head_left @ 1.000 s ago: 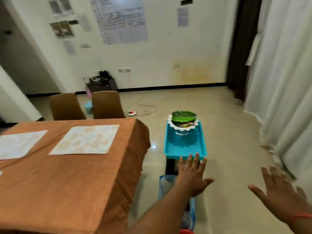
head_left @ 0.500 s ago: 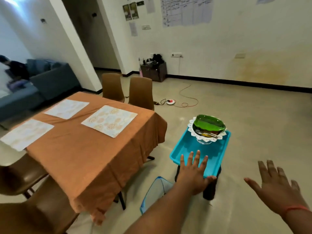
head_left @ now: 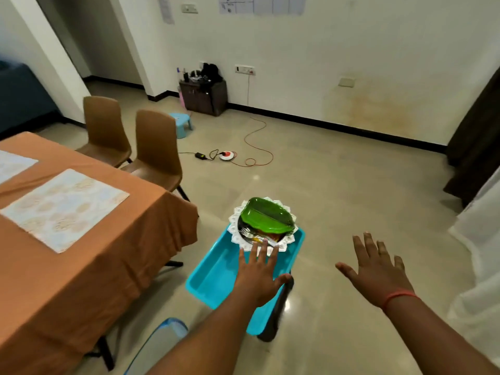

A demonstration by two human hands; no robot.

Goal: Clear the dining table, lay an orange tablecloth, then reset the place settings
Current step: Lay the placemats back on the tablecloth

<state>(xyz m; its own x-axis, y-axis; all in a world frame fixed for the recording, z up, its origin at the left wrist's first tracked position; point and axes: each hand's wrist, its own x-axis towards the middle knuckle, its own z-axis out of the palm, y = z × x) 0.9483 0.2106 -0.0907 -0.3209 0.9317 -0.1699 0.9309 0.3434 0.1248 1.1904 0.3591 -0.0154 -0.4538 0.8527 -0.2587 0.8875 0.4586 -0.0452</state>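
Observation:
An orange tablecloth [head_left: 89, 272] covers the dining table on the left, with pale patterned placemats [head_left: 63, 208] lying on it. To its right a turquoise tray [head_left: 213, 277] sits on a dark stool and holds a stack of dishes: a green plate [head_left: 266, 213] on top, a white lace-edged plate [head_left: 286, 240] below, cutlery between them. My left hand [head_left: 259, 274] hovers flat with spread fingers over the tray, its fingertips at the stack's near edge. My right hand [head_left: 376, 266] is spread open in the air to the right of the tray, holding nothing.
Two brown chairs [head_left: 157, 150] stand at the table's far side. A blue mesh basket [head_left: 159, 345] sits on the floor by my left arm. An orange cable and power strip [head_left: 227, 155] lie on the floor beyond; white curtains [head_left: 484, 239] hang at right.
My view has swung and come closer to the tray. Both hands have stayed spread and moved forward; the left fingertips now reach the dish stack.

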